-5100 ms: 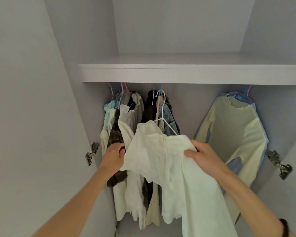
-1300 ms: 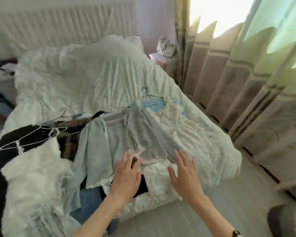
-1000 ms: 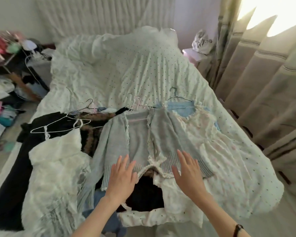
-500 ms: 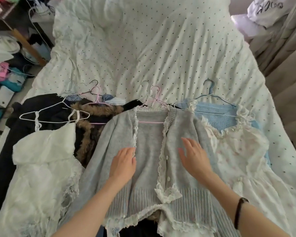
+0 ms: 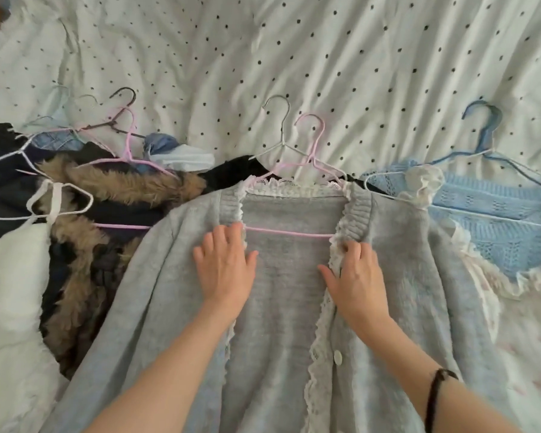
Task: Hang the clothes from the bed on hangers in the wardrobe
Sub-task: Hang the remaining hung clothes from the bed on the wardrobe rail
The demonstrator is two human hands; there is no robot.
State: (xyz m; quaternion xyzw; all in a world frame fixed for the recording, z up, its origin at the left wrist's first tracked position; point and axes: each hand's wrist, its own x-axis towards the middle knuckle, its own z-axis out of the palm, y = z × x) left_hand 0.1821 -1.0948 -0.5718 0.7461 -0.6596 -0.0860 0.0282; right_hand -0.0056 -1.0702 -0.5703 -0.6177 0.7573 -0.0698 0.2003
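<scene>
Since half a second ago I have leaned in closer over the bed (image 5: pixel 294 51), and both my hands have slid up the grey cardigan (image 5: pixel 175 307) toward its collar. In the head view, my left hand (image 5: pixel 224 270) lies flat on the left front panel, its grip spread, fingers straight and reaching the lace edge just below the pink hanger (image 5: pixel 297 182) bar. My right hand (image 5: pixel 356 276) rests on the right front panel, thumb out toward the middle; its fingertips sit at the lace trim and look slightly curled, but I cannot tell whether they pinch the edge. A dark band (image 5: pixel 434 395) circles my right wrist. The cardigan lies open-fronted on the bed on the pink hanger, whose hook points up the dotted bedspread beside a grey wire hanger (image 5: pixel 280 132). Just to its right lies a blue knit top (image 5: pixel 481 220) on a blue hanger (image 5: pixel 481 126), with a pale frilled dress (image 5: pixel 519 339) overlapping it. To the left sit a dark garment with brown fur trim (image 5: pixel 119 182), a white garment (image 5: pixel 10 292) and more hangers.
</scene>
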